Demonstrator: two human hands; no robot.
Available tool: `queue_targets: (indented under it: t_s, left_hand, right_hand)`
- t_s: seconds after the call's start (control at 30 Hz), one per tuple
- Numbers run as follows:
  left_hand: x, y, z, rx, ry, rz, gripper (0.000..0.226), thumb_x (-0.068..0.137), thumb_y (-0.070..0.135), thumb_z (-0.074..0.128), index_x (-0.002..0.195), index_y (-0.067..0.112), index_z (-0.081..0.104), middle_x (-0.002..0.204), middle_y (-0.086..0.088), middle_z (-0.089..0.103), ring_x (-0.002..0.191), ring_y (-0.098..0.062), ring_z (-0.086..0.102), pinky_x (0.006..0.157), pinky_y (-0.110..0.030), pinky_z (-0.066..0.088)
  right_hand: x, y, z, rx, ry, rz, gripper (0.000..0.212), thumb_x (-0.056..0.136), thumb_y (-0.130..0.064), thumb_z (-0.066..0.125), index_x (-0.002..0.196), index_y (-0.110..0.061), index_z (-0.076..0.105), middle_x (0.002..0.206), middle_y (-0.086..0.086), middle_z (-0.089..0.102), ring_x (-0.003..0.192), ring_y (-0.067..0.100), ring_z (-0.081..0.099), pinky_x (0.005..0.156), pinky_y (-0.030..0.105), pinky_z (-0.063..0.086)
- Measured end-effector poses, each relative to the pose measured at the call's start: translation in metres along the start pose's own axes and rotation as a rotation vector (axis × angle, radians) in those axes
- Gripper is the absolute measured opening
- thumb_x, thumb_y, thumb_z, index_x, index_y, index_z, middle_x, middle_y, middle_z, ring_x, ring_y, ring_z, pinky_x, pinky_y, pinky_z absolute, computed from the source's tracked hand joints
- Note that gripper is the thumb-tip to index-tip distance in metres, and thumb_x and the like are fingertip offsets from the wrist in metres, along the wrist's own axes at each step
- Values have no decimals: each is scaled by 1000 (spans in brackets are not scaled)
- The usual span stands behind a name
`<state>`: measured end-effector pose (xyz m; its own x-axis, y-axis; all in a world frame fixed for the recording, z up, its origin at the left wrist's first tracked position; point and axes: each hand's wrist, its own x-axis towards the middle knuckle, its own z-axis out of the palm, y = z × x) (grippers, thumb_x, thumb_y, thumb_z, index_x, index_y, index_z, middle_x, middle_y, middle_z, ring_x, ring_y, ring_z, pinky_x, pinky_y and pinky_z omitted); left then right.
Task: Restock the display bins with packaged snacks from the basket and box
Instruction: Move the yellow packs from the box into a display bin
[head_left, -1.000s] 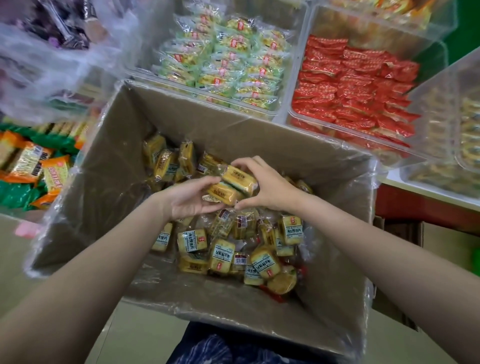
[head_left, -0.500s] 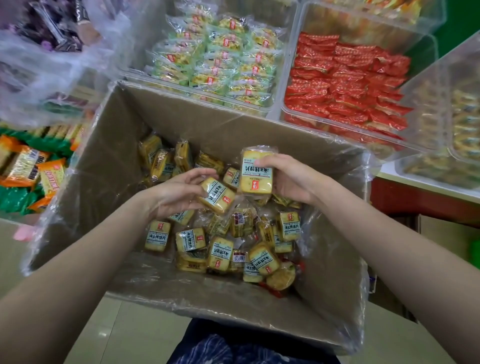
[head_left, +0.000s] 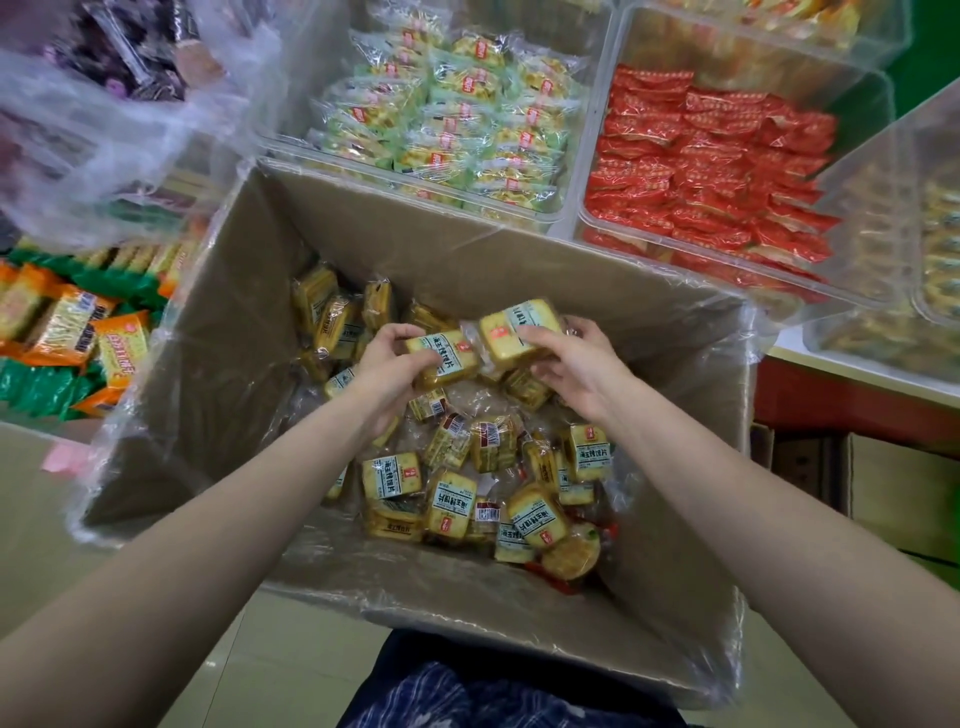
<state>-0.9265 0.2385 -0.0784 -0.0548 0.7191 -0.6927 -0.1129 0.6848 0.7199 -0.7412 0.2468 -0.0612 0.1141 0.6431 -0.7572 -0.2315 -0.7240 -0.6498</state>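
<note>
A large cardboard box lined with clear plastic stands in front of me, its bottom covered with several yellow packaged snacks. My left hand grips one yellow snack packet above the pile. Beside it, my right hand holds a second yellow packet, tilted, with its label facing up. The two packets are side by side and nearly touch.
Behind the box stand clear display bins: one with green-yellow packets, one with red packets, another at the far right. Orange and green snacks lie at left under a clear plastic bag. Cardboard boxes sit low right.
Both hands have lifted out of the pile, each with a yellow packet, and brought the two packets together side by side. The right-hand packet has tilted flatter.
</note>
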Motion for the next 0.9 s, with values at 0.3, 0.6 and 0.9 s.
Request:
queue_targets:
  t_s: [0.3, 0.6, 0.9]
  left_hand:
    - [-2, 7, 0, 197, -382, -120, 23, 98, 20, 42, 114, 18, 58, 114, -9, 62, 105, -22, 59, 83, -34, 52]
    - [18, -13, 30, 545, -256, -105, 40, 100, 35, 36, 133, 13, 41, 131, -10, 52, 107, -22, 56, 89, -37, 52]
    - [25, -64, 52, 1401, -404, 167, 57, 84, 17, 66, 136, 14, 42, 131, -9, 53, 115, -25, 53, 95, -32, 45]
  right_hand:
    - [-8, -15, 4, -589, -526, -14, 24, 87, -25, 64, 111, -25, 64, 111, 8, 68, 108, 28, 62, 96, 45, 47]
    - [-6, -16, -27, -875, -396, 61, 53, 86, -34, 63, 130, -17, 37, 116, 9, 58, 89, 20, 62, 73, 34, 53]
    - [1, -10, -52, -1870, -379, -152, 83, 75, -22, 73, 143, -24, 25, 134, 7, 46, 122, 30, 38, 97, 40, 37]
